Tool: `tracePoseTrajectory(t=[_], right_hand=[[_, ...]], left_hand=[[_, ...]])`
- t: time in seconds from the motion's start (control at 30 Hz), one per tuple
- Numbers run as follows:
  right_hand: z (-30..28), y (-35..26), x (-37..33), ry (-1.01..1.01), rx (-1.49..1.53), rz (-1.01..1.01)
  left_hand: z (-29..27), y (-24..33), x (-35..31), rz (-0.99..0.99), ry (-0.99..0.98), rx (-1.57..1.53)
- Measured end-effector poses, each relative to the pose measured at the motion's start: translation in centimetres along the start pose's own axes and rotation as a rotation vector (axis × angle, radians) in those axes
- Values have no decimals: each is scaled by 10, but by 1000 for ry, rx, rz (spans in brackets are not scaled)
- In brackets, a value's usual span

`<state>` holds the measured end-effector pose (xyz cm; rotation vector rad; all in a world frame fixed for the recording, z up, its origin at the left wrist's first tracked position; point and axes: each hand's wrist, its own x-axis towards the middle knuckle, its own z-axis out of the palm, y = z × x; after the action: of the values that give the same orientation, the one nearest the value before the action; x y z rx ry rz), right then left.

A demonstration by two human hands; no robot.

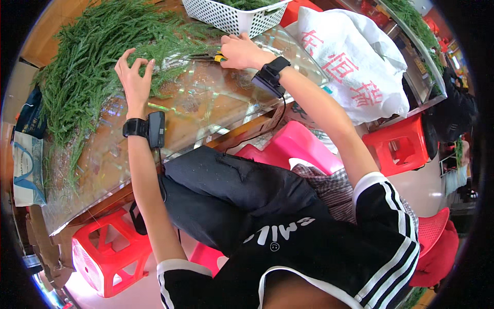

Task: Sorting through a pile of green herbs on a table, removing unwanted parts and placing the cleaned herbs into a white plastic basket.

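Observation:
My left hand [135,77] is raised at the near side of a big heap of feathery green sprigs [87,62]. Its fingers are curved and apart, and I see nothing held in them. In my right hand [242,53] is a pair of yellow-handled pliers [219,56]; their dark jaws point left toward the sprigs. Whether they are pliers or snips is hard to tell at this size. Loose sprig ends lie between the two hands. Just beyond my right hand stands a white perforated basket [226,16] with more greenery in it.
The table [190,116] has a shiny clear cover. A white woven sack [350,62] with red print bulges at the right. Paper bags [28,165] stand at the left edge. Red plastic stools [110,252] and a pink one [301,147] are around me. Wrist devices trail cables.

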<state>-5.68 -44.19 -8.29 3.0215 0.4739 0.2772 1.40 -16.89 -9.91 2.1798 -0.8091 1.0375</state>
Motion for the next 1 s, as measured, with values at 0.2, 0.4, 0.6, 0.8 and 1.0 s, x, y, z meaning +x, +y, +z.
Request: tracePoseTrajectory(t=[0.2, 0.4, 0.6, 0.8, 1.0], right_hand=[[-4, 6, 7, 301, 466, 118], [-29, -29, 19, 152, 2020, 197], [12, -27, 60, 365, 1952, 185], [18, -27, 64, 537, 1574, 153], [25, -11, 67, 616, 1390, 14]], left_hand=[[-1, -1, 5, -31, 22, -16], [-10, 4, 7, -95, 82, -92], [-7, 15, 9, -173, 152, -176], [-12, 11, 10, -242, 115, -196], [-5, 1, 10, -355, -10, -485]])
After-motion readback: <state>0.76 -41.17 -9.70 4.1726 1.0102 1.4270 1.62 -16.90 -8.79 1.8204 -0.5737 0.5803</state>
